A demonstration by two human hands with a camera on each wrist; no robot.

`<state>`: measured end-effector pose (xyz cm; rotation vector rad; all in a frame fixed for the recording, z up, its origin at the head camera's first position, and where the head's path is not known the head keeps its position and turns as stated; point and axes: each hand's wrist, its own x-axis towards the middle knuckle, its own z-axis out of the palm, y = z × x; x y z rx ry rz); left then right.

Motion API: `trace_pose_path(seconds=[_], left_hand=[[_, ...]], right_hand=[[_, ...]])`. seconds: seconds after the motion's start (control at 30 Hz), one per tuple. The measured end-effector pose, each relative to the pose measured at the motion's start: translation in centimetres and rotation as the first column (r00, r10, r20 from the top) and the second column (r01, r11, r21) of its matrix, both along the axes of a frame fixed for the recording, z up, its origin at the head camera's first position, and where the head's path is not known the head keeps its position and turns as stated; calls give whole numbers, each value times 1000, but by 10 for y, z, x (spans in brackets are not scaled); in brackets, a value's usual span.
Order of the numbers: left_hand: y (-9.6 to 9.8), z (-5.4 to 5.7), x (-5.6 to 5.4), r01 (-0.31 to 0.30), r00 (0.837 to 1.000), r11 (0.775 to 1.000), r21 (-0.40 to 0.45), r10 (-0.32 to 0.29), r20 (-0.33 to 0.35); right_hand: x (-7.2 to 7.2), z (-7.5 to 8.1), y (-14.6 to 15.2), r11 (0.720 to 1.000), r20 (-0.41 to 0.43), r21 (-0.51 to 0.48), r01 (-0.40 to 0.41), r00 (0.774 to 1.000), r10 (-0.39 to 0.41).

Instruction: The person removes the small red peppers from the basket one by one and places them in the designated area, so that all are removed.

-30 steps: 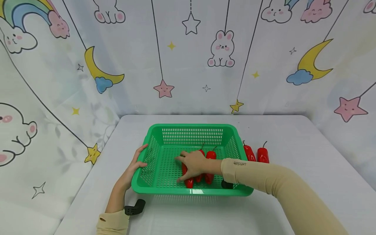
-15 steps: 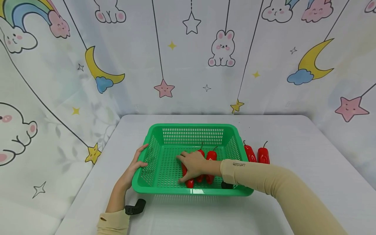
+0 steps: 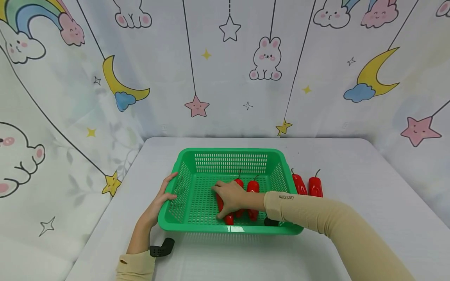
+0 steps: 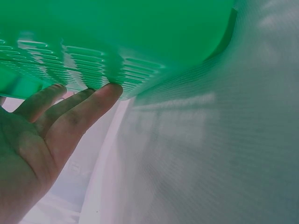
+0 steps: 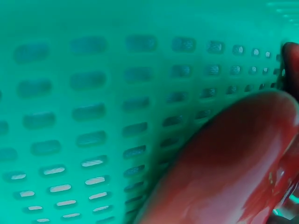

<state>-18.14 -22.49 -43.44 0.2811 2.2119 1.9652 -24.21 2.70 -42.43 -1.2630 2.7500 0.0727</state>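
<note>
Pointing visible stems (image 3: 240,174) away, red peppers (image 3: 253,187) lie front-to-back

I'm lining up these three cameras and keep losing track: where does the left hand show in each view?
Head: left of centre in the lower half, the left hand lies against the left side of the basket.
Left wrist: at the left edge, the hand reaches up to the right, fingertips at the slotted wall.
Right wrist: not in it.
Shared landmark: the green basket, visible in all three.
</note>
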Motion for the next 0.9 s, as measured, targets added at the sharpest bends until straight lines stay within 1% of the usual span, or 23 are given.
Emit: trace_pose_path(seconds=[0.23,0.33,0.47,0.53,0.63,0.77,0.9], left_hand=[[1,1,0,-7,1000,1000,-3,7,-1],[1,1,0,-8,1000,1000,-3,8,-4],[1,2,1,-10,1000,1000,-7,10,-4],[1,2,2,-12,1000,1000,-8,12,-3],[1,2,2,-11,1000,1000,-4,11,-1],[2,2,2,-7,1000,1000,-1,7,-1],[2,1,2,-3,1000,1000,2,3,-2]], right_hand=[[-1,1,2,999,32,-37,9,999,-8],[-1,5,3,997,83,-77,21,996,-14],[-1,14,6,990,159,-137,44,987,-22],[-1,19,7,986,183,-159,56,983,-26],[-2,23,8,980,200,-186,67,979,-29],[-5,28,11,976,195,-206,76,980,-35],[-6,36,14,962,203,-258,85,979,-32]])
